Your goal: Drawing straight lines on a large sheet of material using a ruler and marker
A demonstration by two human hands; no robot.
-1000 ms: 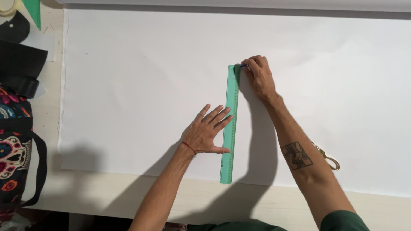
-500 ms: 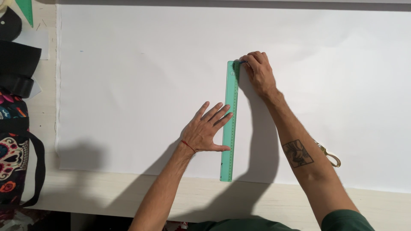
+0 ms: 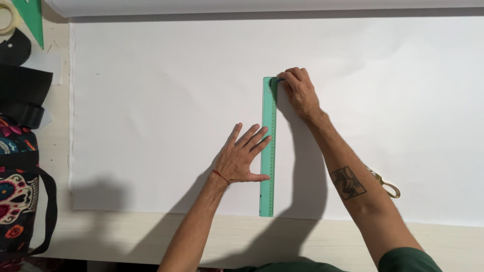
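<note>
A long green ruler (image 3: 268,146) lies upright on a big white sheet (image 3: 151,100) that covers most of the pale worktop (image 3: 126,236), its near end just short of the sheet's near edge. The left hand (image 3: 243,158) lies flat just left of it, fingers spread, tips touching the ruler's edge. The right hand (image 3: 298,90) sits at the ruler's far end, fingers curled together on a small dark pen tip. A patterned bag (image 3: 17,186) sits at the left, and scissors (image 3: 385,184) peek out beyond the right forearm.

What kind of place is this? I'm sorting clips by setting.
Probably a sewing or craft workroom: a large white sheet spread over a work table, a green ruler pinned flat by the left hand, and scissors nearby.
</note>
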